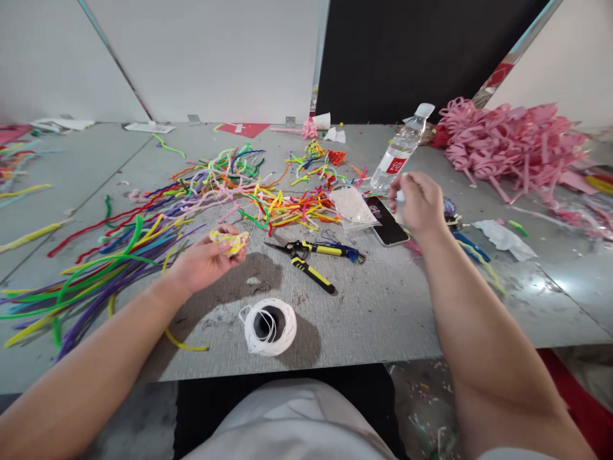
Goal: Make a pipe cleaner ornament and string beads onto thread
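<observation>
My left hand [215,254] is closed around a small yellow-and-white patterned piece [230,243], soft-looking and partly covered by the fingers. Raised over the table at the right, my right hand [419,201] has its fingers curled together; a small whitish bit shows at them, too blurred to name. Behind that hand a clear water bottle [397,153] leans in view. Close by lie a phone [389,220] and a clear bag of small white pieces [353,206]. Pliers-like cutters [306,255] with yellow-and-black handles rest between my hands, and a spool of white cord [271,327] sits nearer me.
Many coloured pipe cleaners [119,249] spread over the left and middle of the grey table [373,313]. A heap of pink ribbon loops [512,144] fills the back right. Crumpled white paper [505,239] lies right of my forearm. White and black panels [383,57] stand behind.
</observation>
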The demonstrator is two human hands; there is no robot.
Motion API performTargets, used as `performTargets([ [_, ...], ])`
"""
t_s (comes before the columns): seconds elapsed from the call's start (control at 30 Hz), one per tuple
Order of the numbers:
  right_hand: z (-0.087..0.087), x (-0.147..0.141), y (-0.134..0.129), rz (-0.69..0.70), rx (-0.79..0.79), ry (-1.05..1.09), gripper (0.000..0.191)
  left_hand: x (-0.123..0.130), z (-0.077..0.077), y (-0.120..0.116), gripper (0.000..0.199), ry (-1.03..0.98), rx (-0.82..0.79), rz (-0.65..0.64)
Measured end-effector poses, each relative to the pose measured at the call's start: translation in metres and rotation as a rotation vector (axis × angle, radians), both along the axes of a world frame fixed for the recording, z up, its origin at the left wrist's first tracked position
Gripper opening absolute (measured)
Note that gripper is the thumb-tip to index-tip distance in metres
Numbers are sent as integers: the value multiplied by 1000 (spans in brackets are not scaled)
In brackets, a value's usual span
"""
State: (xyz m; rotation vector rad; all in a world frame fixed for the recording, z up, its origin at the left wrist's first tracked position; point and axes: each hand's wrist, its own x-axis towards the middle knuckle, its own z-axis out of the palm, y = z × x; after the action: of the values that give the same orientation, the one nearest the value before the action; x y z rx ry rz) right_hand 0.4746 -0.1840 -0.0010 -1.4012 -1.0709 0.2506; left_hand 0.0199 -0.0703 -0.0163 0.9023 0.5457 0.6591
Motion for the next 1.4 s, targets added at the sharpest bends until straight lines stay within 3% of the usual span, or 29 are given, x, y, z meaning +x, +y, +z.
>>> performTargets([
  [0.13, -1, -12, -1, 81, -38, -71, 40, 1, -1, -1, 53, 12, 14, 20],
  [0.3, -3, -5, 1, 93, -84, -49, 51, 1, -1, -3, 57, 39, 41, 42],
  [0.43, -7, -3, 0, 120, -189, -149, 54, -1, -3, -2, 55, 65, 64, 4],
  [0.6, -10, -10, 0, 57, -336, -517, 43, -2, -4, 0, 53, 89, 104, -10],
  [0.8, -11, -15, 3, 293, -648, -687, 19, 0, -2, -3, 55, 114, 113, 38],
  [0.93, -8, -14, 1, 333, -688, -771, 13, 2, -1, -6, 53, 188, 167, 71],
  [1.13, -1, -28, -3, 360, -691, -971, 32, 4, 1, -11, 49, 385, 455, 131],
  [1.23, 2, -31, -6, 314, -684, -1076, 39, 3, 3, -13, 50, 390, 516, 128],
  [1.4, 6, -30, -14, 313, -661, -1137, 22, 3, 3, -13, 48, 382, 515, 161],
])
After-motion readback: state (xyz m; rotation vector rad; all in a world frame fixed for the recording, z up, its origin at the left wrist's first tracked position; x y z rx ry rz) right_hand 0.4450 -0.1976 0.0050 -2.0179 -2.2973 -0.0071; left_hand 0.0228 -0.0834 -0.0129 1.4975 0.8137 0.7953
